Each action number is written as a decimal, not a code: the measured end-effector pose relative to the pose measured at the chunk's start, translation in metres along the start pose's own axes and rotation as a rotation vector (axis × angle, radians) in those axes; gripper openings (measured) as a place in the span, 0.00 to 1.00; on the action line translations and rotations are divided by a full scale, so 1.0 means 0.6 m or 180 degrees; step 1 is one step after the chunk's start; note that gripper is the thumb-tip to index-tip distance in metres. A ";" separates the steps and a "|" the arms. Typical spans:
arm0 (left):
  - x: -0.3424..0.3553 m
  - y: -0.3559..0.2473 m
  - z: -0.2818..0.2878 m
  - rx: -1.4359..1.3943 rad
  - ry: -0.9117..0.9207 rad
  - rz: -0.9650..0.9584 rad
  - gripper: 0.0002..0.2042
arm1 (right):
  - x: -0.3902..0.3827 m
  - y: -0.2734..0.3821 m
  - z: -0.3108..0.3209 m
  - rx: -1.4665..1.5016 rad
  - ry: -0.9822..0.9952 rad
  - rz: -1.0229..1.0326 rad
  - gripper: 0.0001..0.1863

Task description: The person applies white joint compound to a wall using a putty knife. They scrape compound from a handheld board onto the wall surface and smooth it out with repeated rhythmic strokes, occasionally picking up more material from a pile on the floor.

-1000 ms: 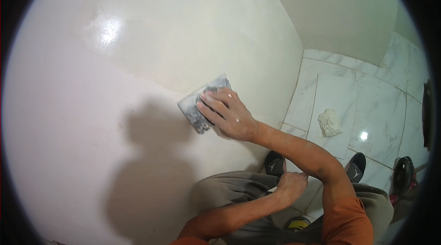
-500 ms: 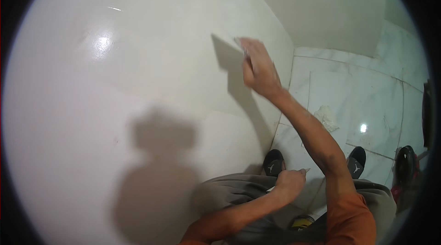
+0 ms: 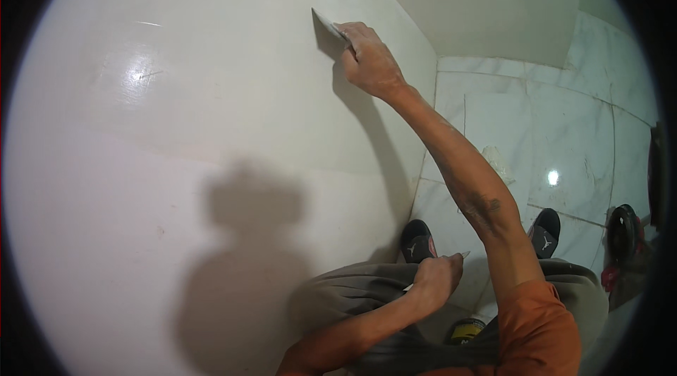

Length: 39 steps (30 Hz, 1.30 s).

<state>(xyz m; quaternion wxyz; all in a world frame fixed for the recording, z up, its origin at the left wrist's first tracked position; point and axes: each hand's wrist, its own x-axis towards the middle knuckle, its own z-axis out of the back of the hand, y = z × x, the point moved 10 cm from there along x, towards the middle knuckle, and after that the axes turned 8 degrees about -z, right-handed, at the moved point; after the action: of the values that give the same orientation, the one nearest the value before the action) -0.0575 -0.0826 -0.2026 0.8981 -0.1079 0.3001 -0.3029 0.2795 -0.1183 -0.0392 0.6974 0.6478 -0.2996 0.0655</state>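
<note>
My right hand point(image 3: 371, 62) reaches up to the pale wall point(image 3: 211, 104), fingers wrapped round a putty knife point(image 3: 328, 25). The blade's edge meets the wall, or nearly so, and its shadow falls just below. A greyish, partly shiny coat covers the upper wall; the lower part looks whiter and pinker. Low in front of my lap, my left hand point(image 3: 437, 281) is closed round something thin. Only a pale tip past the fingers and a white corner near the wrist show of it, so its kind is hidden.
A can with a yellow label point(image 3: 465, 330) stands between my legs. White marbled tiles point(image 3: 564, 111) cover the floor, with a pale smear point(image 3: 498, 163) partly behind my right arm. My dark slides point(image 3: 419, 242) rest by the wall's foot. A black and red object point(image 3: 623, 233) lies at right.
My right hand has moved up and a little left along the wall with the putty knife, whose blade now shows clearly. The left hand has shifted only slightly.
</note>
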 end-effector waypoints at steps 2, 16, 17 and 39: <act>-0.002 -0.006 0.006 0.0028 0.0065 0.0020 0.05 | -0.016 0.008 -0.005 -0.0066 -0.0080 0.0143 0.25; 0.002 -0.045 0.007 0.1274 0.0351 -0.0403 0.09 | -0.264 0.065 -0.036 0.0084 0.0821 0.1333 0.31; 0.003 -0.045 0.005 0.1250 0.0342 -0.0419 0.09 | -0.262 0.060 -0.028 0.0075 0.0823 0.1324 0.31; -0.009 -0.035 -0.006 0.0997 0.0380 -0.0288 0.07 | -0.215 0.019 -0.007 0.0300 0.0562 0.0603 0.23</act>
<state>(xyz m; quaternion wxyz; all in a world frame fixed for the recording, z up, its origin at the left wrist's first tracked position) -0.0733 -0.0962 -0.1949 0.8699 0.0382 0.2968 -0.3920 0.1708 -0.0745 -0.0940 0.6805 0.6404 -0.2934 0.2018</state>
